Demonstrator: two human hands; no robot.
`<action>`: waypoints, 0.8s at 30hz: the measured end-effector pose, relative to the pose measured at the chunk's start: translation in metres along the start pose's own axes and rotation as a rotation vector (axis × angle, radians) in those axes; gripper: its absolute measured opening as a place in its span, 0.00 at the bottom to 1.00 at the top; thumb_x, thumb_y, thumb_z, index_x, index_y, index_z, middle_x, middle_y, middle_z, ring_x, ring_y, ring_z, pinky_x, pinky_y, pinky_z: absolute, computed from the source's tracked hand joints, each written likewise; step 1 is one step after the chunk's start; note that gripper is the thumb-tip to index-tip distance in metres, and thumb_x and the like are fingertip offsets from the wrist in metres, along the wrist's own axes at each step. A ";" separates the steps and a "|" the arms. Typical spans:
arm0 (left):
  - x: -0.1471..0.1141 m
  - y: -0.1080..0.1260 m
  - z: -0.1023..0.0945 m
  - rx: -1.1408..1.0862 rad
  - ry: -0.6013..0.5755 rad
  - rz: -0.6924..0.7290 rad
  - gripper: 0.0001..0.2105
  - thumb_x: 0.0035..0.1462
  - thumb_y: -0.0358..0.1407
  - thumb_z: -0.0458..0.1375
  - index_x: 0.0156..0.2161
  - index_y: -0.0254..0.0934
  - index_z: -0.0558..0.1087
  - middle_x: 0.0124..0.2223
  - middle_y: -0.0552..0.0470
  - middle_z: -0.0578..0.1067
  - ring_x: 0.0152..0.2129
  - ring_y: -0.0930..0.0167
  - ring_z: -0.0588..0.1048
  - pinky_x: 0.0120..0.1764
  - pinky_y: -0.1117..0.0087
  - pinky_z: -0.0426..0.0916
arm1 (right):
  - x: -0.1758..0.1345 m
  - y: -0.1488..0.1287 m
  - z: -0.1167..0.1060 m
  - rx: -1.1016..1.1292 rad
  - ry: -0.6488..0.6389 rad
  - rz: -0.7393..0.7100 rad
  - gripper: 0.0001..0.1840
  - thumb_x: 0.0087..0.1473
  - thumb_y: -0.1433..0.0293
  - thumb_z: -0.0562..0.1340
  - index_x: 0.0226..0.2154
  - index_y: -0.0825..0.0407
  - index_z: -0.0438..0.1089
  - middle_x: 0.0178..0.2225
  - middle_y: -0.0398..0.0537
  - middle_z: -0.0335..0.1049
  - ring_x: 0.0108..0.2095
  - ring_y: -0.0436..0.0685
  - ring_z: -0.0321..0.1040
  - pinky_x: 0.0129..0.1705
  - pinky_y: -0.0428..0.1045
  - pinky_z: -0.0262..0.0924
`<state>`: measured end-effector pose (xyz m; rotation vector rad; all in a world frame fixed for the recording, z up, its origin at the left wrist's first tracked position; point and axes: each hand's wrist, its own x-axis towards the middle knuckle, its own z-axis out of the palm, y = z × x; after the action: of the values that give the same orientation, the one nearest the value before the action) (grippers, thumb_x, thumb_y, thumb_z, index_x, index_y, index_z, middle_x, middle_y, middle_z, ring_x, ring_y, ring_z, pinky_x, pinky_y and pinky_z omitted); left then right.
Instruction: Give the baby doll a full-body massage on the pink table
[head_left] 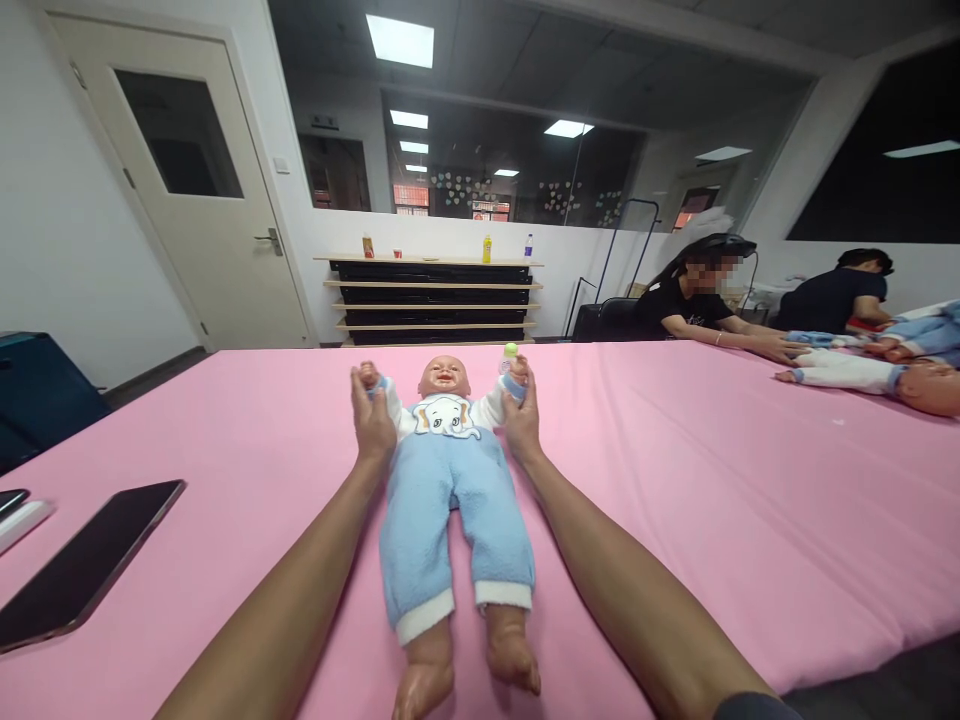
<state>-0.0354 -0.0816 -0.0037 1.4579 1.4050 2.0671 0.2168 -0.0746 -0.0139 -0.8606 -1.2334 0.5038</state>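
A baby doll [457, 470] lies on its back on the pink table cover [645, 480], its head at the far end and its bare feet toward me. It wears light blue trousers and a white top with an elephant face. My left hand [373, 415] is closed around the doll's forearm on the left side. On the other side my right hand [523, 415] grips the other forearm, near the blue cuff. Both doll arms are raised out beside its head. Just behind my right hand stands a small bottle with a green cap [511, 352], partly hidden.
At the left lie a tablet [90, 560] and a white object [22, 525]. Two people [694, 295] sit at the right, with another doll [862, 378] before the nearer one. Low shelves [431, 300] with bottles stand by the back wall.
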 end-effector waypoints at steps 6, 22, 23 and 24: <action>-0.010 0.010 0.016 0.157 -0.555 0.192 0.25 0.70 0.44 0.34 0.65 0.45 0.61 0.67 0.50 0.60 0.66 0.65 0.55 0.67 0.53 0.44 | -0.021 -0.012 0.022 -0.363 -0.389 -0.173 0.21 0.59 0.60 0.61 0.55 0.42 0.71 0.66 0.47 0.52 0.68 0.63 0.45 0.68 0.64 0.40; 0.013 -0.027 -0.017 0.020 0.371 -0.251 0.15 0.53 0.34 0.58 0.47 0.37 0.66 0.46 0.46 0.72 0.42 0.65 0.73 0.52 0.58 0.67 | -0.008 0.010 -0.005 -0.222 0.431 0.275 0.26 0.60 0.57 0.55 0.55 0.54 0.63 0.50 0.57 0.71 0.50 0.62 0.70 0.53 0.58 0.64; 0.015 -0.033 -0.023 -0.006 0.434 -0.300 0.13 0.52 0.33 0.57 0.45 0.36 0.65 0.45 0.45 0.71 0.41 0.66 0.73 0.51 0.58 0.67 | -0.003 0.014 -0.010 -0.216 0.505 0.315 0.26 0.60 0.58 0.53 0.55 0.56 0.63 0.50 0.59 0.70 0.51 0.63 0.70 0.53 0.58 0.64; 0.017 -0.038 -0.028 -0.025 0.472 -0.327 0.12 0.52 0.32 0.56 0.43 0.36 0.64 0.44 0.45 0.70 0.41 0.66 0.73 0.50 0.58 0.67 | 0.000 0.018 -0.015 -0.210 0.544 0.331 0.26 0.60 0.60 0.52 0.55 0.57 0.62 0.52 0.61 0.69 0.52 0.63 0.69 0.54 0.58 0.64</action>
<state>-0.0783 -0.0670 -0.0251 0.6854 1.6384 2.2764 0.2335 -0.0681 -0.0293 -1.2921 -0.6516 0.3684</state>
